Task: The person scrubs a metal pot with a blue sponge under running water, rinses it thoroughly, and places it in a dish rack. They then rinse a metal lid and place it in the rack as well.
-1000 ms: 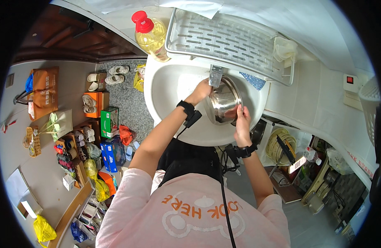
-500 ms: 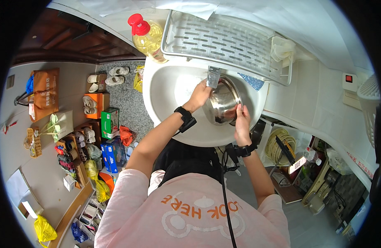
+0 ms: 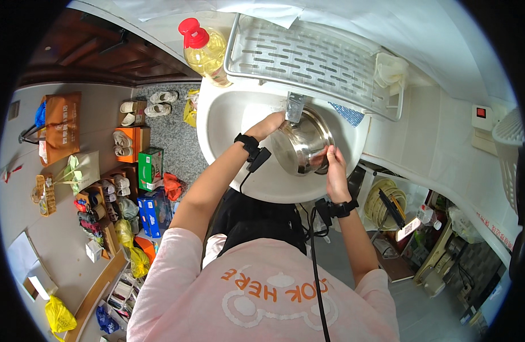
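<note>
A shiny steel pot [image 3: 301, 149] is tilted inside the white sink basin [image 3: 220, 125], below the metal faucet [image 3: 295, 107]. My right hand [image 3: 336, 171] grips the pot's right rim, thumb on top and the other fingers out of sight behind it. At the pot's upper left, next to the faucet, is my left hand [image 3: 268, 125]; its fingertips reach the pot's edge and are partly hidden, so its hold there is hard to make out. Each wrist wears a black band with a small device.
Behind the sink stands a slotted dish rack [image 3: 302, 57], with a blue patterned cloth [image 3: 347, 113] under its right side. An oil bottle [image 3: 204, 54] with a red cap stands at the back left. A black cable [image 3: 316, 273] hangs down my front.
The pot has turned slightly, showing more of its face on the left. My left hand has shifted a little left, and my right hand has moved slightly down.
</note>
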Available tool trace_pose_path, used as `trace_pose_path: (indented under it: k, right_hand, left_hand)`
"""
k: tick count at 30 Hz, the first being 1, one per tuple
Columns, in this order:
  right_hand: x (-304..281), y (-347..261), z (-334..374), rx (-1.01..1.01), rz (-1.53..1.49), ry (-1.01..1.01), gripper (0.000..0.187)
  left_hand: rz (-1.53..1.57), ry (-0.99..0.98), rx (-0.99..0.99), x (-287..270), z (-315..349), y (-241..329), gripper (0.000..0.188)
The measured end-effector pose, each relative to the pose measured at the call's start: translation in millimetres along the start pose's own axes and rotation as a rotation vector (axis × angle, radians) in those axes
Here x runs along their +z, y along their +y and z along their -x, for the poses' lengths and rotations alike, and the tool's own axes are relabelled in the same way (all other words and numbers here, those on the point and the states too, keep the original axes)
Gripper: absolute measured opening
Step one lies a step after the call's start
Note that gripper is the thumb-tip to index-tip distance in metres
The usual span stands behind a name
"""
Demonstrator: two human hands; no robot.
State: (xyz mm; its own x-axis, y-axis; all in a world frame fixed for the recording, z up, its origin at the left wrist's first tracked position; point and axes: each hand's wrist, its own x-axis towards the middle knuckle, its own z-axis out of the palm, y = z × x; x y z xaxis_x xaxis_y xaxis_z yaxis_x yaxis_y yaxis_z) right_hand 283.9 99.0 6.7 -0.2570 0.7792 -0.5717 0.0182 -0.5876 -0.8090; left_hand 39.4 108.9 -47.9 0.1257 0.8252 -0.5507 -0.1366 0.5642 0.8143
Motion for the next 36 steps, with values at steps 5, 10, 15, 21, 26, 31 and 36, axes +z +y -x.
trace_pose_path:
  k: [5, 10, 15, 21, 26, 31, 36]
  right_hand:
    - [6, 0, -9, 0.063, 0.007, -0.017, 0.031]
    - [11, 8, -16, 0.148, -0.008, 0.016, 0.031]
    - [12, 8, -31, 0.209, -0.043, -0.087, 0.032]
    - [16, -11, -69, 0.326, 0.02, -0.343, 0.034]
    - [33, -24, -105, 0.352, 0.131, -0.576, 0.025]
    - [59, -9, -124, 0.123, 0.212, -0.425, 0.015]
    - [93, 9, -104, -0.153, 0.352, -0.173, 0.029]
  left_hand:
    - [-0.275, 0.122, 0.077, 14, 2, -6, 0.036]
    - [-0.754, 0.144, 0.535, 23, 44, -1, 0.039]
    - [-0.78, 0.223, 0.778, 23, 70, 1, 0.03]
    - [-0.578, 0.48, 0.443, -31, 58, -1, 0.024]
    - [-0.528, 0.131, 0.244, -54, 44, 14, 0.028]
    - [-0.556, 0.219, 0.159, -54, 64, 31, 0.03]
    - [-0.529, 0.474, 0.069, -31, 95, 39, 0.031]
